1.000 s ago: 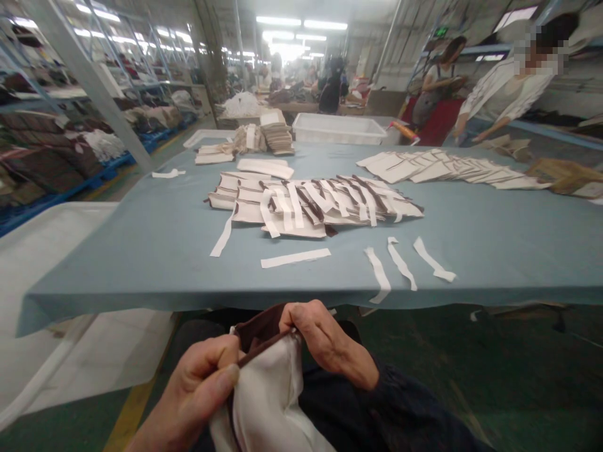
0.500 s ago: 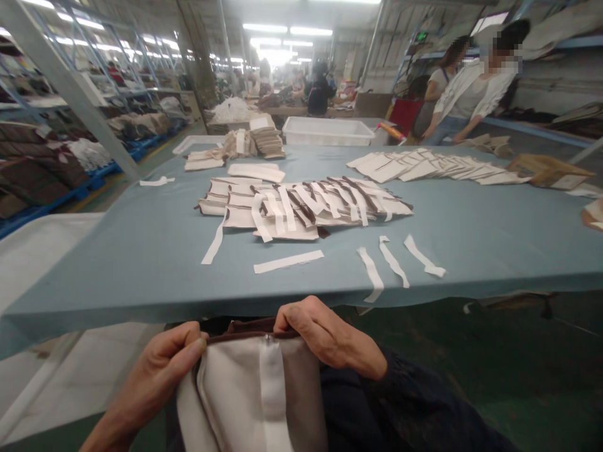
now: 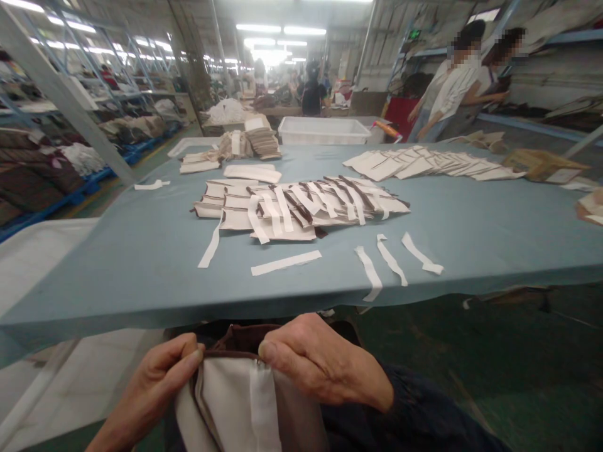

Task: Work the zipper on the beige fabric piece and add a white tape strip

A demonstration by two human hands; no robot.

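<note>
So the left hand (image 3: 162, 380) has its fingers pinched tight on the left end of the bag (image 3: 226, 402)'s brown rim (image 3: 230, 355). Right hand (image 3: 325, 361) grips it too, thumb by the top of the white strip (image 3: 264, 405), other fingertips hidden. Bag's held just off the tabletop (image 3: 155, 263)'s near edge, mouth up, long axis (bottom's cut off, so can't tell for sure) seemingly near upright.
</note>
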